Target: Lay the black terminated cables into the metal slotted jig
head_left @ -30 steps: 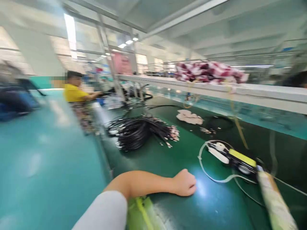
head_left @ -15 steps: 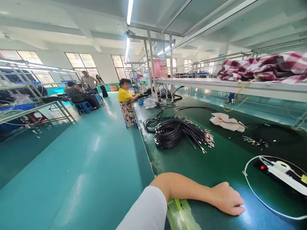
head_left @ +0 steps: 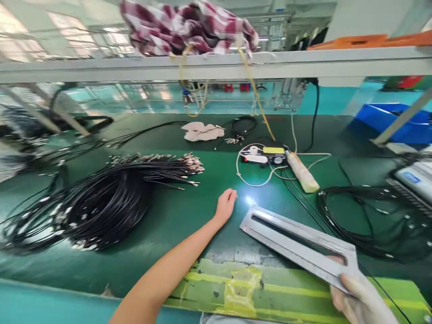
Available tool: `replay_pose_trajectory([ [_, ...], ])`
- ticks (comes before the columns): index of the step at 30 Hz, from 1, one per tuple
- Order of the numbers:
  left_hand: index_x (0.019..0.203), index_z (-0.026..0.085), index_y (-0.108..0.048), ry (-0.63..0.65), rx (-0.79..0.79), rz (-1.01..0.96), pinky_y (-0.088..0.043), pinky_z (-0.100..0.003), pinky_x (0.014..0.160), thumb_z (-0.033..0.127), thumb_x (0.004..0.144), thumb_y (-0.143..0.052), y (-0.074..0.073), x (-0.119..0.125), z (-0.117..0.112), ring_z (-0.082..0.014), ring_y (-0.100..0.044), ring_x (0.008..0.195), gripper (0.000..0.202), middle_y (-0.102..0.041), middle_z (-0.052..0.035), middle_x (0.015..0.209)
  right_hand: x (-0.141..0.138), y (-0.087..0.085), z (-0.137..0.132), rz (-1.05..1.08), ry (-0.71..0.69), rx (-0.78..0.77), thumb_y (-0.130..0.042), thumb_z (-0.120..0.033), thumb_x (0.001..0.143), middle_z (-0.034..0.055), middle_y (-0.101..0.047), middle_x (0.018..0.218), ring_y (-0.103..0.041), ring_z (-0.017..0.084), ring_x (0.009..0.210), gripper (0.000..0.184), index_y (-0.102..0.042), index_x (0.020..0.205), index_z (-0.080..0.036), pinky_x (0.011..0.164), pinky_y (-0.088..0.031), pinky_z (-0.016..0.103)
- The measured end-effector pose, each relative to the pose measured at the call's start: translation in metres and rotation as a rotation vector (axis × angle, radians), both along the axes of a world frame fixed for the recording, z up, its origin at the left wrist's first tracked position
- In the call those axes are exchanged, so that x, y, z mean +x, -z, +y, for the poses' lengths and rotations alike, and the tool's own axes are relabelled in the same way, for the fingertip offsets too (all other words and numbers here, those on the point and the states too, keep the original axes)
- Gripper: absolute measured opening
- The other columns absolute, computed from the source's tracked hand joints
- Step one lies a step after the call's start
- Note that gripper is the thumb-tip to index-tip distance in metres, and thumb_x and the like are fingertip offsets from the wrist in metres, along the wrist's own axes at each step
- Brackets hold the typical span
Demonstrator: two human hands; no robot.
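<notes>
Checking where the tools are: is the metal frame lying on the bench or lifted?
Lifted at one end: the right hand grips the metal frame by its near corner, tilted above the bench.

Left hand (head_left: 225, 206) resting on green bench (head_left: 189, 216), right hand (head_left: 361, 299) gripping slotted metal bar (head_left: 297, 245)

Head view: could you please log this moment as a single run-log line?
left hand: open, resting on green table | right hand: holds slotted metal plate | black cable bundle: left of left hand
</notes>
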State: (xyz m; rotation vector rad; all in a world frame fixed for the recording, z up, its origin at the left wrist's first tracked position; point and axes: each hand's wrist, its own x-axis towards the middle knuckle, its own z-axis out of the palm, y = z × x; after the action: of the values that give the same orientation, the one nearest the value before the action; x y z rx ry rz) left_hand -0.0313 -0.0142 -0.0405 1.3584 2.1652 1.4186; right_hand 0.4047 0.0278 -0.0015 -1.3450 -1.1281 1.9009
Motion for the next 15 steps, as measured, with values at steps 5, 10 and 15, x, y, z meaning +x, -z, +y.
replay_pose_trajectory([
  [5,0.082,0.016,-0.057,0.017,0.008,-0.049,-0.044,-0.027,0.068,0.053,0.103,-0.044,0.001,0.004,-0.004,-0.0117,-0.051,0.068,0.044,-0.054,0.0009,0.075,-0.027,0.023,-0.03,0.105,0.123,-0.063,-0.083,-0.062,0.065,0.0022,-0.061,0.059,-0.046,0.017,0.039,0.07,-0.054,0.12,-0.031,0.033,-0.029,0.022],
  [10,0.084,0.017,-0.058,0.07,-0.04,-0.005,-0.041,-0.027,0.068,0.047,0.101,-0.048,0.001,0.003,-0.001,-0.0127,-0.05,0.07,0.036,-0.055,0.0007,0.077,-0.046,0.013,-0.036,0.189,0.13,-0.036,-0.081,-0.057,0.079,0.0035,-0.068,0.072,-0.052,0.013,0.053,0.068,-0.045,0.126,-0.025,0.043,-0.037,0.018],
  [15,0.088,0.019,-0.062,0.137,-0.124,0.11,-0.041,-0.029,0.071,0.042,0.1,-0.046,-0.006,0.009,-0.002,-0.0151,-0.052,0.073,0.03,-0.057,-0.001,0.08,-0.03,0.007,-0.041,0.161,-0.007,-0.092,-0.077,-0.059,0.083,0.0035,-0.066,0.067,-0.043,0.009,0.043,0.072,-0.04,0.132,-0.021,0.041,-0.026,0.017],
])
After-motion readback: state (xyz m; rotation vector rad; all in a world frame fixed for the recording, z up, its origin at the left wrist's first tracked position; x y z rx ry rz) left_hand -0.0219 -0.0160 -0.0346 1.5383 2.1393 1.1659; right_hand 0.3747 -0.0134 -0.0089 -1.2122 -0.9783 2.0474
